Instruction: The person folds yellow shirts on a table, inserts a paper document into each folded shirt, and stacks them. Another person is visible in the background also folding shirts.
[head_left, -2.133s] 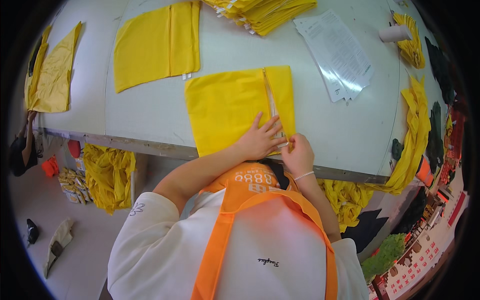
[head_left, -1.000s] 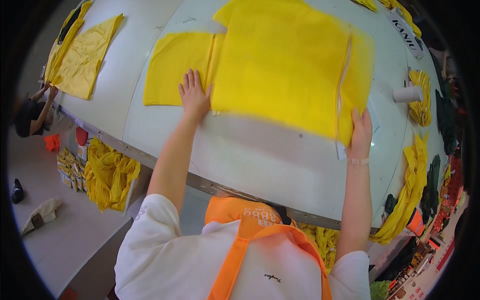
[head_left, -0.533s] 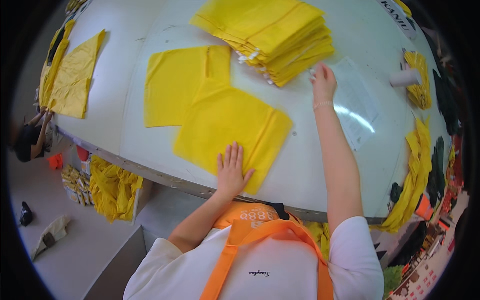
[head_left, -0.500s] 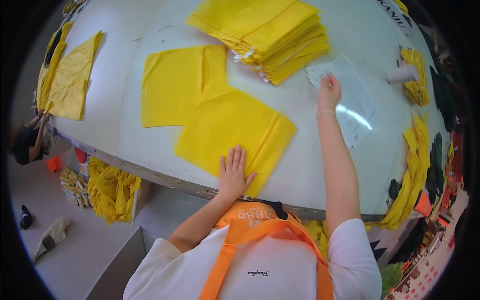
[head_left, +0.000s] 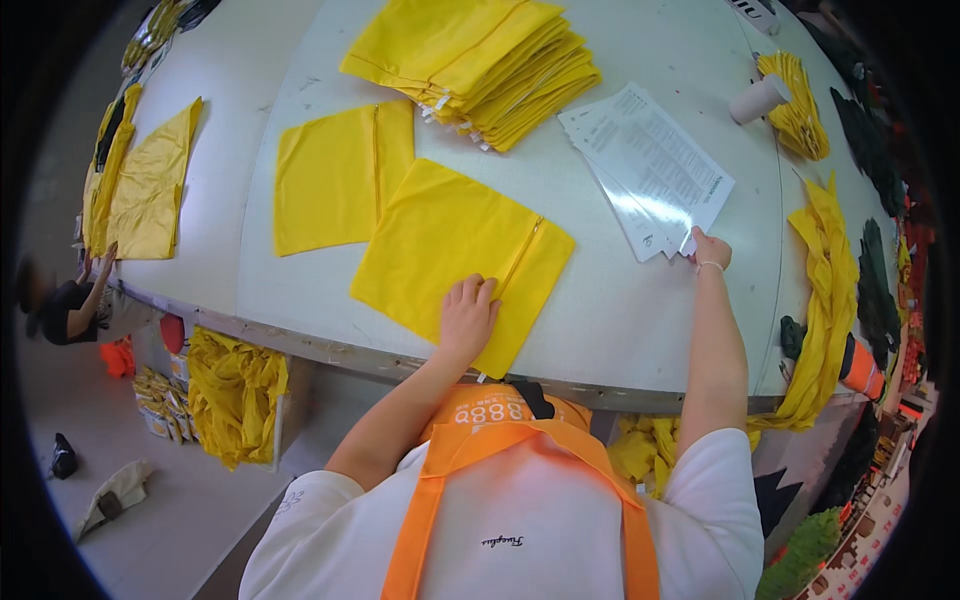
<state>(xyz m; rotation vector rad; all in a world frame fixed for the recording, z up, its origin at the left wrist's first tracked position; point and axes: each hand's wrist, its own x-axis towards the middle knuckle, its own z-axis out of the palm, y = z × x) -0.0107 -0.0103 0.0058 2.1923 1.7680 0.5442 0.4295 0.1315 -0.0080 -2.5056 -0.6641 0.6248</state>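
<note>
A flat yellow zippered pouch [head_left: 440, 250] lies askew on the table before me, partly over a second yellow zippered pouch [head_left: 325, 185] to its left. My left hand [head_left: 468, 318] rests on the near pouch beside its zip, fingers slightly bent and apart, holding nothing that I can see. To the right, printed sheets [head_left: 650, 150] lie in a fanned pile, glossy with reflected light. My right hand [head_left: 710, 248] is closed at the pile's near corner, pinching a sheet's edge. Its fingertips are partly hidden.
A tall stack of yellow pouches [head_left: 480, 60] stands at the far middle. Rightward are a white roll [head_left: 758, 100], a yellow bundle [head_left: 795, 105] and yellow fabric [head_left: 825, 300]. Folded yellow material [head_left: 155, 190] lies left, near another person [head_left: 75, 305]. The table's edge [head_left: 330, 350] runs before me.
My right hand has moved from the sheets' far end to their near corner and closed there. My left hand stays on the pouch, its fingers now more bent. The view has shifted slightly.
</note>
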